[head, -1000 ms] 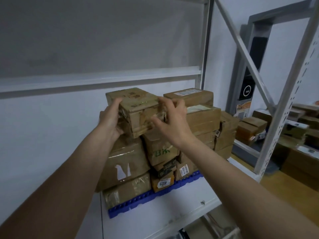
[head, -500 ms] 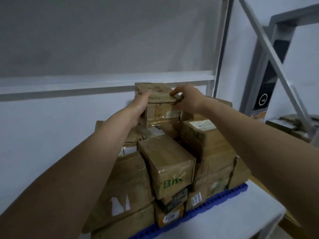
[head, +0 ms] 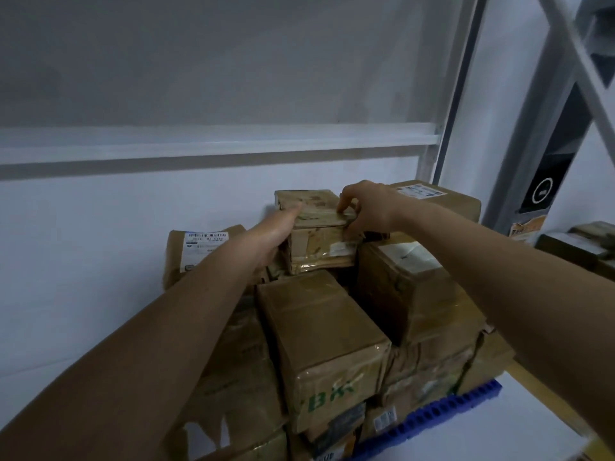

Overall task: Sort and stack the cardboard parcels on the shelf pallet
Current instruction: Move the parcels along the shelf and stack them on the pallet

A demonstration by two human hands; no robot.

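Observation:
A small taped cardboard parcel sits on top of the stack, near the back wall. My left hand lies flat against its left side, fingers straight. My right hand grips its top right edge with curled fingers. Below and in front stands a larger parcel with green letters. A tall parcel with a white label stands to the right. The whole stack rests on a blue plastic pallet on the white shelf.
A parcel with a printed label leans at the back left. Another labelled parcel lies at the back right. A shelf beam crosses overhead. Grey rack posts stand at the right, with more parcels beyond.
Both hands carried the small parcel up and back onto the top of the stack. The camera moved closer and now looks down on the pile.

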